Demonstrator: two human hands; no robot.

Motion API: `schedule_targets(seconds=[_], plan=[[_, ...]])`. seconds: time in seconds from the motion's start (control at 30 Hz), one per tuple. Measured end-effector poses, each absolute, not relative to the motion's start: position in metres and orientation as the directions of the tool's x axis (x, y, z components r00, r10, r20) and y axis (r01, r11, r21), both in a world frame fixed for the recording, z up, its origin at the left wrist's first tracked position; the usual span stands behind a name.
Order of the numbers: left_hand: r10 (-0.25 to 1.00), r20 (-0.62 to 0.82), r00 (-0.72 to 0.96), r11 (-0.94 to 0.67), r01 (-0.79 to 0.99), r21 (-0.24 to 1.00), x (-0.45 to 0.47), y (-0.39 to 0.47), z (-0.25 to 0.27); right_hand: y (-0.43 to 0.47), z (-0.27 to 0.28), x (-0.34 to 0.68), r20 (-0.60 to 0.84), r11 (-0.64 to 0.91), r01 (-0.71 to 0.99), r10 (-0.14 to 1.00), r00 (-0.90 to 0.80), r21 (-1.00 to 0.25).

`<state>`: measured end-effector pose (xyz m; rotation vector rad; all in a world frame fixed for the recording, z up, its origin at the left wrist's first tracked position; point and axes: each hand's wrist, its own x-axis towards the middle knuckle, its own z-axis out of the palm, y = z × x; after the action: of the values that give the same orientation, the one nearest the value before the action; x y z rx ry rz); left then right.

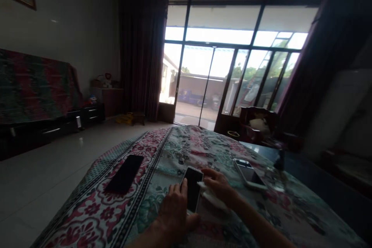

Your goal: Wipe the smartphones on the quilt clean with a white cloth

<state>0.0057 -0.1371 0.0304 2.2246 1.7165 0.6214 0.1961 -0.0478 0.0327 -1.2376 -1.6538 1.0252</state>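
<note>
A white-edged smartphone with a dark screen lies on the flowered cloth in front of me. My left hand holds it from the left, fingers along the side and thumb at the lower end. At the phone's upper right edge is my right hand, its fingers bent around a crumpled white tissue or thin cloth. Part of that white piece touches the phone's right side. To the left rests a black phone or flat dark slab. Another white-framed phone lies to the right.
A clear glass-like object and a small dark item stand toward the right edge. Beyond are a dark tabletop, a wooden chair, glass doors and a low black cabinet. Tiled floor runs along the left.
</note>
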Motion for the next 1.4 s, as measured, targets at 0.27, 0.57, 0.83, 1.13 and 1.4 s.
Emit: schedule_targets(seconds=[0.27,0.57,0.83,1.13,1.4], plan=[[0.957,0.166,0.237,-0.283,0.887,0.366,0.045,-0.128,0.027,-0.048,0.024,0.223,0.111,0.119,0.214,0.993,-0.051,-0.970],[0.913,0.236,0.332,-0.403,0.823,0.401,0.033,-0.118,0.007,-0.046,0.027,0.230,0.056,0.063,0.190,0.998,-0.042,-0.980],[0.889,0.312,0.336,-0.441,0.814,0.379,0.028,-0.113,-0.010,-0.046,0.024,0.230,0.142,0.143,0.264,0.990,-0.023,-0.954],[0.858,0.362,0.364,-0.505,0.721,0.473,0.032,-0.118,-0.001,-0.041,0.039,0.237,0.562,0.407,0.610,0.823,0.077,-0.680],[0.786,0.444,0.431,-0.618,0.575,0.536,0.027,-0.115,-0.001,-0.054,0.031,0.236,0.403,0.512,0.767,0.842,-0.359,-0.386]])
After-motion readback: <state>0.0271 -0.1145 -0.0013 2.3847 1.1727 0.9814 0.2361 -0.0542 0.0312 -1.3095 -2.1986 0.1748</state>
